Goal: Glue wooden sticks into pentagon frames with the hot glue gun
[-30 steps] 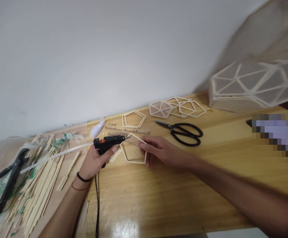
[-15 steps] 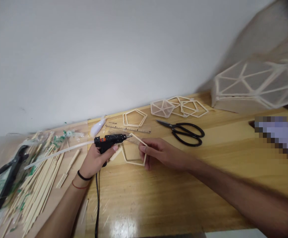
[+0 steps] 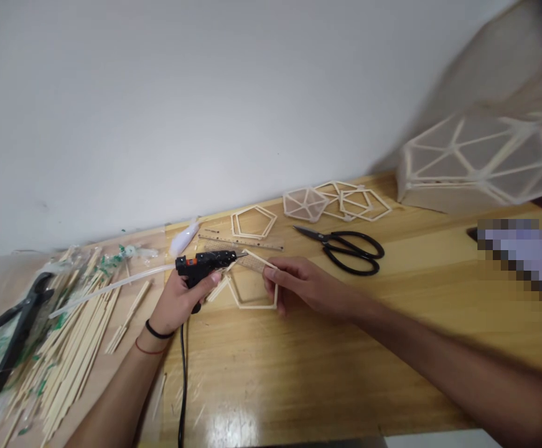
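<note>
My left hand (image 3: 181, 302) is closed around the handle of a black hot glue gun (image 3: 208, 264), with a long clear glue stick (image 3: 112, 288) trailing from its back. The gun's metal nozzle is at the upper corner of a pentagon frame of thin wooden sticks (image 3: 257, 306); whether it touches cannot be made out. My right hand (image 3: 294, 281) pinches this frame by its right side, fingers closed. Short wooden pieces (image 3: 217, 290) lie by the left thumb. Behind the gun and frame is a clear ruler (image 3: 242, 241).
Black-handled scissors (image 3: 352, 249) lie to the right. Pentagon frames (image 3: 254, 222) and a covered pentagon (image 3: 305, 204) rest near the wall. Loose sticks (image 3: 77, 336) and a black cutter tool (image 3: 21, 336) are at left. A large paneled stick structure (image 3: 476, 162) stands at right. The gun's cord (image 3: 183, 379) runs forward.
The right hand has turned the pentagon frame slightly, so its lower edge now lies more level. The glue gun has shifted a little left, its nozzle still at the upper corner.
</note>
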A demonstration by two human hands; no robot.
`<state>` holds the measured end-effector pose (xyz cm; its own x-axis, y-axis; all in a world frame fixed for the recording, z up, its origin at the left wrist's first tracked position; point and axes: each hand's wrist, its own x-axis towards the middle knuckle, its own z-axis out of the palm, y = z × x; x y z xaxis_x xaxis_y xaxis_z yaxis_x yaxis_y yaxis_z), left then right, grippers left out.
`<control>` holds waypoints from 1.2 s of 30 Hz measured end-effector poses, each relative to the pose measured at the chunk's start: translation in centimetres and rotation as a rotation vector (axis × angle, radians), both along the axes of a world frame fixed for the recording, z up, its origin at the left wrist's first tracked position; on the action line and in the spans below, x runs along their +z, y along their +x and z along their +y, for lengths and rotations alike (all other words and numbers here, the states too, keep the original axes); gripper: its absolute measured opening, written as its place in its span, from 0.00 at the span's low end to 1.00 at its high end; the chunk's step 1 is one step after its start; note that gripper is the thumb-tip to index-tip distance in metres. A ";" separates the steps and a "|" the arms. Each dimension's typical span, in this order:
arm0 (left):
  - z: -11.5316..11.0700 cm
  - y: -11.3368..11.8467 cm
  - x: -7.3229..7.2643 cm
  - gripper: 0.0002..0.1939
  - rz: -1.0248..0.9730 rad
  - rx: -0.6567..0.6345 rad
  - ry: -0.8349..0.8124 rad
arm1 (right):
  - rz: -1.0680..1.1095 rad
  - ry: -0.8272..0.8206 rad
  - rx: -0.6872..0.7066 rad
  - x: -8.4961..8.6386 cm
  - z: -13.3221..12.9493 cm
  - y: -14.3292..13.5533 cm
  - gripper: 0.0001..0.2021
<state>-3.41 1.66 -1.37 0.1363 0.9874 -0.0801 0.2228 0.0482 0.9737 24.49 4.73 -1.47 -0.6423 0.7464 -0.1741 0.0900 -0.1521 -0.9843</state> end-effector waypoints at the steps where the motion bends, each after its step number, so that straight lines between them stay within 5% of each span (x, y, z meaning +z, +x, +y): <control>1: 0.0 0.0 0.0 0.16 0.002 0.007 -0.016 | -0.004 0.003 -0.007 0.0 0.0 0.0 0.28; 36: 0.0 0.4 0.8 0.22 -0.006 0.080 -0.069 | -0.104 0.161 -0.088 0.0 0.0 0.1 0.27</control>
